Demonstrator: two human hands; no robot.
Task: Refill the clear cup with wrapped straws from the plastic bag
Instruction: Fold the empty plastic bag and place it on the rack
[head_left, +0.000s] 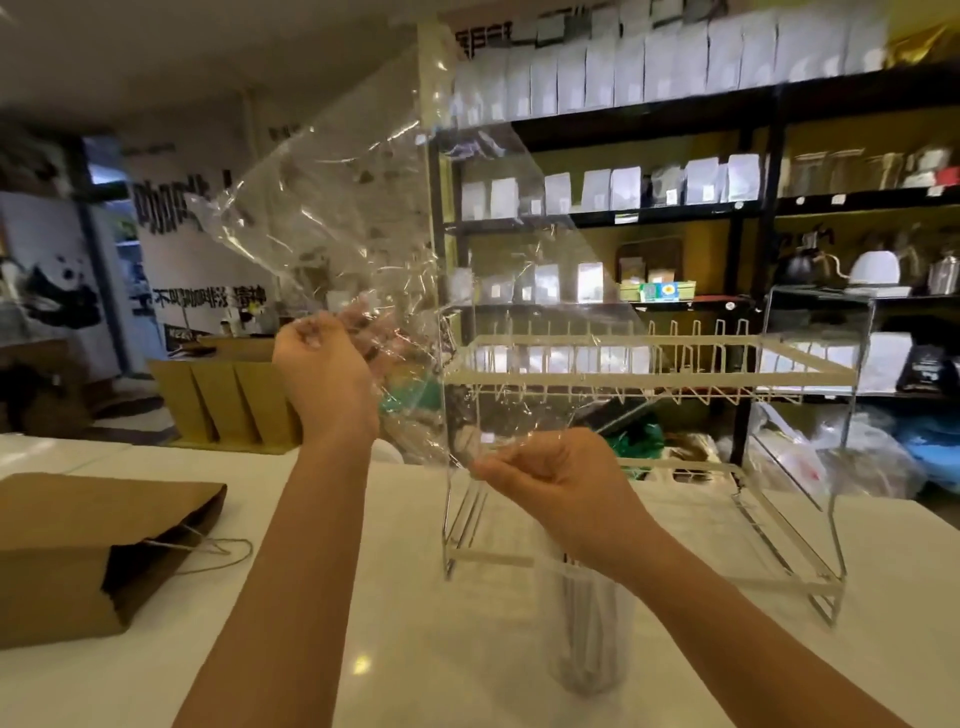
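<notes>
A large clear plastic bag (363, 223) is held up in the air above the counter, crinkled and see-through, with no straws visible inside it. My left hand (322, 374) pinches its lower left edge. Lower down, my right hand (545, 478) grips its lower right corner. Below my right forearm the clear cup (592, 634) stands upright on the white counter (405, 597) with several wrapped straws (584, 623) inside; its rim is partly hidden by my arm.
A clear acrylic rack (649, 374) with wire dividers stands just behind the cup. A brown paper bag (88, 551) with twine handles lies at the left on the counter. Dark shelves (727, 208) with white pouches and kettles fill the background.
</notes>
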